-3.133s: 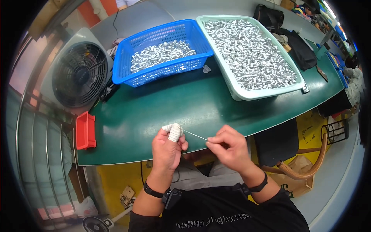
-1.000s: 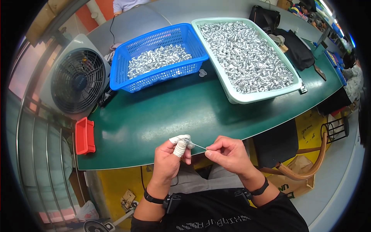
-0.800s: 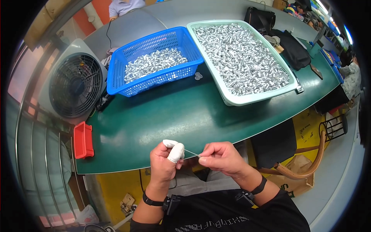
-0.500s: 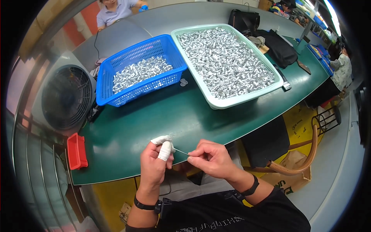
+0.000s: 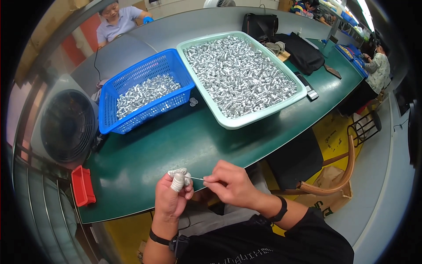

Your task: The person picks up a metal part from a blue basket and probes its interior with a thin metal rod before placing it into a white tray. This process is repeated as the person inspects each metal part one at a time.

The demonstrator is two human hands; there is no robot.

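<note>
My left hand (image 5: pixel 170 196) is closed above the near edge of the green table, white wraps covering its thumb and forefinger. Thumb and forefinger press together; whatever they pinch is hidden. From my right hand (image 5: pixel 233 184), a thin metal rod (image 5: pixel 193 178) reaches across to these wrapped fingertips. The right thumb and fingers grip its other end. Farther back, a blue perforated basket (image 5: pixel 147 107) holds a layer of small silvery metal parts (image 5: pixel 147 92). To its right, a pale green tray (image 5: pixel 259 115) is filled with many similar parts.
A small red bin (image 5: pixel 83 187) sits at the table's left end, near a boxy fan (image 5: pixel 68 125). Black bags (image 5: pixel 303 53) lie at the back right. A wooden-armed chair (image 5: pixel 334 187) stands right of me. Other people work beyond the partition and at the far right.
The whole view has shifted slightly, so the basket and tray appear farther left. The rod lies flatter between my hands, and the left hand has turned a little. Both hands keep their pinch.
</note>
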